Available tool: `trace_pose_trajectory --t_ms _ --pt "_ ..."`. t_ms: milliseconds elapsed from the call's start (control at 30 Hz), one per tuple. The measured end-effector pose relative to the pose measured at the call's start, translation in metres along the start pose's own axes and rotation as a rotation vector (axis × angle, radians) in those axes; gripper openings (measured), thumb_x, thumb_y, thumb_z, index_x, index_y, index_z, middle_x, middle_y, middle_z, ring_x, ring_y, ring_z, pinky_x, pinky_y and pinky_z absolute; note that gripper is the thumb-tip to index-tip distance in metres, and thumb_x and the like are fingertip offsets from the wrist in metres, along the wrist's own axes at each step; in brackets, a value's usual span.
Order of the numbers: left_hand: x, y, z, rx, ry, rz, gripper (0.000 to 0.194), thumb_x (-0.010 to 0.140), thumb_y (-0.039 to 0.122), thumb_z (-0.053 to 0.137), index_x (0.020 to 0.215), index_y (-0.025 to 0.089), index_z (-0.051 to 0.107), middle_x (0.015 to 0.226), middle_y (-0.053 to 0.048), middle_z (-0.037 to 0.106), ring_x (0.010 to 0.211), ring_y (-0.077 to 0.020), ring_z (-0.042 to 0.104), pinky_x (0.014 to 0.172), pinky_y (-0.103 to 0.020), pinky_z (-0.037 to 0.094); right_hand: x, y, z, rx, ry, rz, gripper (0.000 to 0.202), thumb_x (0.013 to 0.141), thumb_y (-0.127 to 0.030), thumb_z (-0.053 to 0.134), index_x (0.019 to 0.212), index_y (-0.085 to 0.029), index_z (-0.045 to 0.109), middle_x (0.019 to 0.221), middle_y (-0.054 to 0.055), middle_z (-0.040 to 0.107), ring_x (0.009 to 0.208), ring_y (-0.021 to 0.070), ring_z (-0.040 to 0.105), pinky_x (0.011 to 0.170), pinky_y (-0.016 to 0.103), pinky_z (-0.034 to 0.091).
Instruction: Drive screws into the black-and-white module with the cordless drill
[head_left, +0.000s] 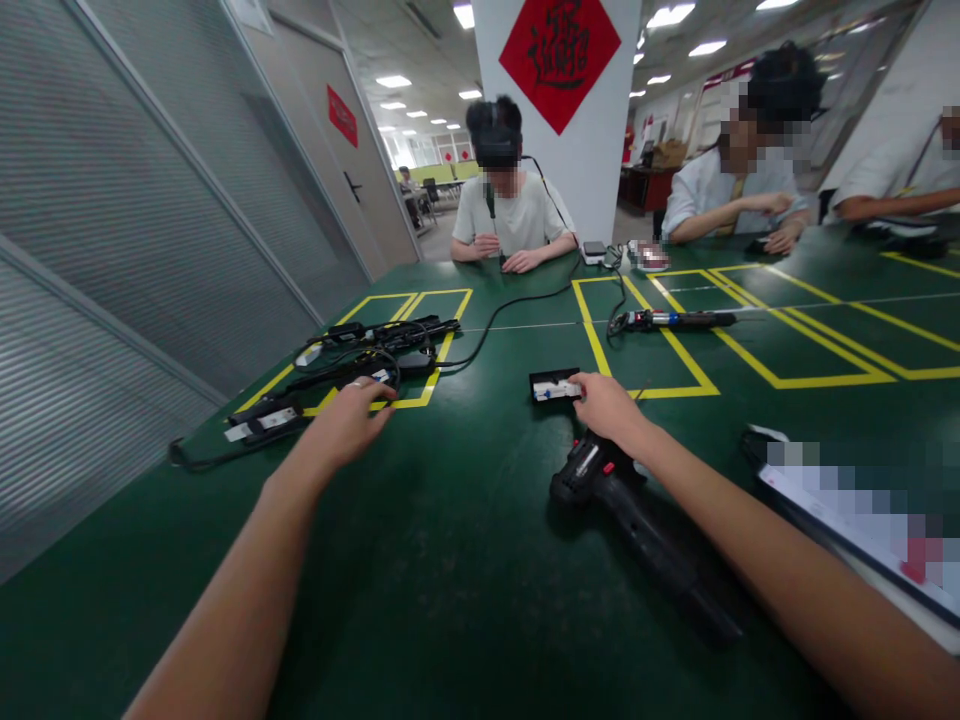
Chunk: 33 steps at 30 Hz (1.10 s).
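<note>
My right hand (606,405) grips the right end of a small black case (553,387), its thumb and fingers closed on it. White and blue parts show inside the case. Just below that hand, a black cordless power screwdriver (637,520) with red buttons lies on the green table (450,560), partly under my forearm. My left hand (351,425) reaches to a heap of black cables and devices (375,355) at the left. Its fingers are stretched out and apart beside a small dark piece with a white and blue face (381,376); whether they touch it I cannot tell.
Yellow tape rectangles (675,392) mark the table. A black pen-like tool (675,320) with a cable lies farther back. At right rests a flat tray-like object (847,520), partly blurred. One person (510,205) sits opposite holding a screwdriver; others sit at right. A cable (502,310) crosses the table.
</note>
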<state>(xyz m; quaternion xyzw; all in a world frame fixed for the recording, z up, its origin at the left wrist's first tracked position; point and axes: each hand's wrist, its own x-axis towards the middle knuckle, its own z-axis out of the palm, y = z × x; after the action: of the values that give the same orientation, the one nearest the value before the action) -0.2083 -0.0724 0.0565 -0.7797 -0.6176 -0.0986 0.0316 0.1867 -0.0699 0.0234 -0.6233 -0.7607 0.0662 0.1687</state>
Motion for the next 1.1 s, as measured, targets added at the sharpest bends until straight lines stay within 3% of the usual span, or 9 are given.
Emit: trace_pose_trajectory --t_ms 100,167,300,433,500,700,833,1000,1100 --pt "0.012 0.084 0.011 -0.115 0.103 0.229 0.028 0.083 0.035 0.048 0.106 0.021 0.059 0.116 -0.008 0.055 0.107 -0.0235 0.054 0.095 -0.038 0.044 -0.002 -0.003 -0.002 -0.035 0.020 -0.006 0.028 0.090 -0.028 0.057 0.116 -0.019 0.057 0.119 0.008 0.060 0.097 0.0212 0.062 0.081 0.042 0.052" --pt "0.021 0.127 0.021 -0.142 0.154 0.374 0.029 0.083 0.032 0.050 0.109 0.021 0.057 0.118 -0.009 0.053 0.109 -0.0234 0.053 0.096 -0.041 0.044 -0.004 -0.007 -0.004 -0.059 0.042 -0.012 0.027 0.090 -0.027 0.057 0.115 -0.019 0.058 0.120 0.008 0.060 0.098 0.0213 0.062 0.082 0.041 0.051" --pt "0.049 0.173 0.040 -0.094 0.197 0.567 0.028 0.079 0.026 0.057 0.106 0.018 0.057 0.122 -0.012 0.052 0.113 -0.0256 0.051 0.097 -0.044 0.044 -0.008 -0.012 -0.007 -0.091 0.089 -0.043 0.027 0.090 -0.027 0.057 0.116 -0.019 0.058 0.125 0.009 0.057 0.104 0.0227 0.059 0.085 0.043 0.049" --pt "0.074 0.186 0.055 -0.046 0.135 0.645 0.022 0.082 0.017 0.051 0.103 0.015 0.057 0.117 -0.015 0.056 0.101 -0.0223 0.060 0.089 -0.039 0.050 -0.007 -0.013 -0.008 -0.097 0.087 -0.093 0.026 0.090 -0.027 0.057 0.115 -0.019 0.058 0.121 0.008 0.059 0.100 0.0219 0.061 0.083 0.043 0.050" --pt "0.079 0.187 0.062 -0.026 0.140 0.639 0.024 0.084 0.014 0.046 0.106 0.013 0.056 0.119 -0.017 0.056 0.104 -0.0239 0.060 0.088 -0.039 0.051 -0.007 -0.013 -0.008 -0.092 0.089 -0.104 0.027 0.090 -0.028 0.057 0.115 -0.018 0.058 0.120 0.008 0.060 0.100 0.0219 0.061 0.083 0.043 0.051" --pt "0.074 0.186 0.075 -0.130 0.186 0.615 0.032 0.088 0.015 0.040 0.119 0.009 0.047 0.130 -0.021 0.050 0.123 -0.0255 0.050 0.101 -0.041 0.044 -0.005 -0.010 -0.008 -0.057 0.112 -0.093 0.032 0.089 -0.029 0.058 0.120 -0.018 0.055 0.123 0.008 0.058 0.101 0.0231 0.061 0.082 0.044 0.051" --pt "0.068 0.185 0.074 -0.270 0.178 0.604 0.033 0.089 0.019 0.041 0.121 0.013 0.044 0.129 -0.016 0.052 0.125 -0.0239 0.047 0.105 -0.044 0.040 -0.004 -0.009 -0.006 -0.030 0.123 -0.100 0.029 0.089 -0.028 0.057 0.117 -0.018 0.057 0.122 0.008 0.059 0.099 0.0223 0.062 0.082 0.044 0.051" --pt "0.069 0.183 0.076 -0.565 0.163 0.476 0.051 0.079 0.031 0.062 0.124 0.019 0.041 0.124 -0.012 0.054 0.117 -0.0228 0.053 0.099 -0.041 0.044 -0.005 -0.007 -0.005 0.021 0.161 -0.132 0.027 0.090 -0.027 0.057 0.115 -0.018 0.058 0.120 0.007 0.060 0.098 0.0213 0.062 0.081 0.043 0.052" --pt "0.076 0.183 0.084 -0.654 0.162 0.451 0.063 0.068 0.028 0.072 0.123 0.018 0.044 0.122 -0.011 0.054 0.115 -0.0238 0.052 0.100 -0.042 0.042 -0.006 -0.008 -0.006 0.055 0.211 -0.157 0.027 0.090 -0.027 0.057 0.114 -0.018 0.058 0.119 0.007 0.061 0.098 0.0217 0.062 0.082 0.043 0.051"
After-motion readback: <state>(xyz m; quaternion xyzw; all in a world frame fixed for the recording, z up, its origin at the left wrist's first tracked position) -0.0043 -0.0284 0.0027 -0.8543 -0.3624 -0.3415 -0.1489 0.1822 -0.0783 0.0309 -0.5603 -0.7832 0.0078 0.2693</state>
